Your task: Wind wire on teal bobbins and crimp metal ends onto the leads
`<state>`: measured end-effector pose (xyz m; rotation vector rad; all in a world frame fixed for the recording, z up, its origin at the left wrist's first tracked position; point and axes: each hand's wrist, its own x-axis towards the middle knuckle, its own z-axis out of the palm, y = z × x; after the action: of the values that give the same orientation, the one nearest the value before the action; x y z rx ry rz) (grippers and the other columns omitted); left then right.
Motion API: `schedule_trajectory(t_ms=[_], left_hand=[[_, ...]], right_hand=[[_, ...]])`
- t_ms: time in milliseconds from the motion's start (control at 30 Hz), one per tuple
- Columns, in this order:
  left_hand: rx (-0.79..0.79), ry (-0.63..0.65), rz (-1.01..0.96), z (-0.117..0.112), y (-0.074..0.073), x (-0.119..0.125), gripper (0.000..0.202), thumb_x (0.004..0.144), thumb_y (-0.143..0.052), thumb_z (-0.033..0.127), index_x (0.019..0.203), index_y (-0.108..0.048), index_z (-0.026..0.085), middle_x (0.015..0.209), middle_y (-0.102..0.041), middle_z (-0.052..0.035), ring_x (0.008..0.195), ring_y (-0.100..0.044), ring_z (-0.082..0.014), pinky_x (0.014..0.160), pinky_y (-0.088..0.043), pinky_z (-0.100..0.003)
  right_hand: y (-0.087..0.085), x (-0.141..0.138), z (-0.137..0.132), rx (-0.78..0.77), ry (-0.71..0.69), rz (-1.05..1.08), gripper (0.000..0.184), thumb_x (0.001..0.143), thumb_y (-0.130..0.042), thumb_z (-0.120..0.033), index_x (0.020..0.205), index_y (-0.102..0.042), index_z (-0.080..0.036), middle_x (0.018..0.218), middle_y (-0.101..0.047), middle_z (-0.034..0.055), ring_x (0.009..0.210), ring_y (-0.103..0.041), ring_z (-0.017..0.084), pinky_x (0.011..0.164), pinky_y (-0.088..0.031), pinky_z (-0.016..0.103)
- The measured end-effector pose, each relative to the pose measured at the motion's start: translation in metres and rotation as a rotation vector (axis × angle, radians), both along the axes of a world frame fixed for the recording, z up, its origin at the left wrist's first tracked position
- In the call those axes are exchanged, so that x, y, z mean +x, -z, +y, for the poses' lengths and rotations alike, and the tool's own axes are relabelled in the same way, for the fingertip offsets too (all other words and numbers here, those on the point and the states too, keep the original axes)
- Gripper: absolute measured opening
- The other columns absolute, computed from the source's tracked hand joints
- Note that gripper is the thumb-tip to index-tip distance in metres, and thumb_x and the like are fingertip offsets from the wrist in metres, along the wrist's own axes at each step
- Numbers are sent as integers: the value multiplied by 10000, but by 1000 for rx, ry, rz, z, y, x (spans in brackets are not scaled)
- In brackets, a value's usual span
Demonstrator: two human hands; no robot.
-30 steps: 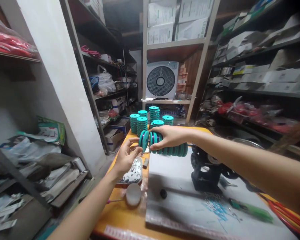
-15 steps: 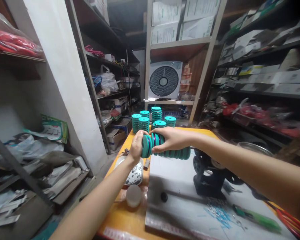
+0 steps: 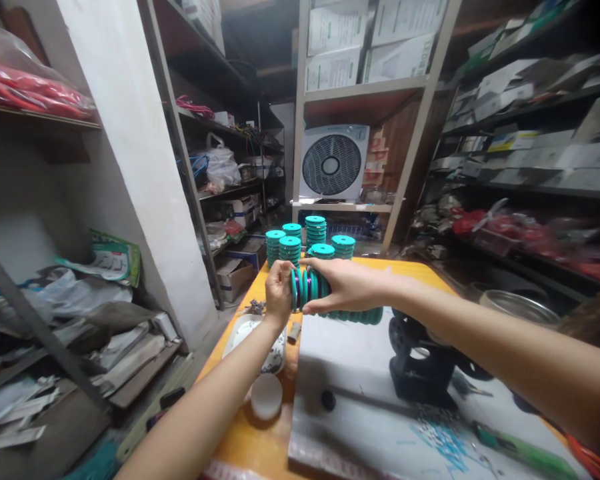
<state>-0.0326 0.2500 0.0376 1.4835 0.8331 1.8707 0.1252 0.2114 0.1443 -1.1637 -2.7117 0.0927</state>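
Note:
A sideways row of teal spools (image 3: pixel 355 317) lies in front of me, its right end by a black machine (image 3: pixel 420 370). At the left end, my left hand (image 3: pixel 279 292) is closed, fingers and thumb against the end spool (image 3: pixel 295 290). My right hand (image 3: pixel 350 283) wraps over the spools just right of it, thumb underneath and fingers on top. Dark purple shows between some of the rims. Behind the hands stand several upright stacks of teal spools (image 3: pixel 315 230) on the orange table (image 3: pixel 405 269).
Left of the grey board (image 3: pixel 350 367) are a white tray (image 3: pixel 243 325) with small bits and a round white lid (image 3: pixel 267 396). A green-handled tool (image 3: pixel 525 450) lies at the front right. A box fan (image 3: pixel 331 163) stands on the shelf behind; loaded shelves flank the table.
The end spools have turned more edge-on, and my left hand now covers more of the end face. My right hand keeps its hold. The whole view has shifted slightly.

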Motion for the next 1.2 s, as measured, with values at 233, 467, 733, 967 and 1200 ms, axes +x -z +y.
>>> schedule_trajectory(t_ms=[233, 467, 733, 967, 1200], left_hand=[[48, -44, 174, -16, -8, -7, 377, 878, -533, 527, 850, -708, 194, 922, -517, -47, 902, -537, -203, 853, -425, -302], [-57, 250, 316, -35, -4, -11, 648, 803, -556, 643, 1268, -602, 194, 1235, -548, -129, 1117, -559, -274, 903, -484, -358], [-228, 520, 476, -18, -39, -32, 663, 665, -803, 428, 1248, -615, 174, 1145, -676, -145, 1030, -649, -304, 842, -540, -410], [-266, 542, 543, -11, -48, -30, 561, 712, -754, 468, 1175, -661, 167, 1027, -724, -121, 969, -665, -307, 867, -526, -445], [-244, 572, 532, -15, -46, -24, 522, 710, -750, 485, 1117, -659, 170, 1048, -694, -123, 922, -667, -275, 799, -557, -399]], right_hand=[[-3, 2, -5, 43, 29, -62, 1068, 700, -573, -776, 1497, -271, -132, 1142, -653, 201, 1012, -630, 372, 750, -493, 375], [-20, 31, -9, -141, 61, 9, 1035, 725, -576, -761, 1505, -263, -156, 1288, -583, 177, 1131, -582, 340, 874, -491, 380], [-38, 105, -34, -237, 183, -21, 1028, 671, -698, -673, 1500, -308, -205, 1521, -352, 82, 1358, -367, 333, 1115, -328, 426], [-12, 115, -33, -221, 209, 23, 845, 699, -676, -657, 1385, -499, -197, 1354, -560, 98, 1178, -557, 326, 973, -467, 394], [-19, 135, -3, -403, 169, 1, 800, 725, -625, -695, 1362, -538, -219, 1351, -571, 53, 1210, -544, 322, 978, -488, 388]])
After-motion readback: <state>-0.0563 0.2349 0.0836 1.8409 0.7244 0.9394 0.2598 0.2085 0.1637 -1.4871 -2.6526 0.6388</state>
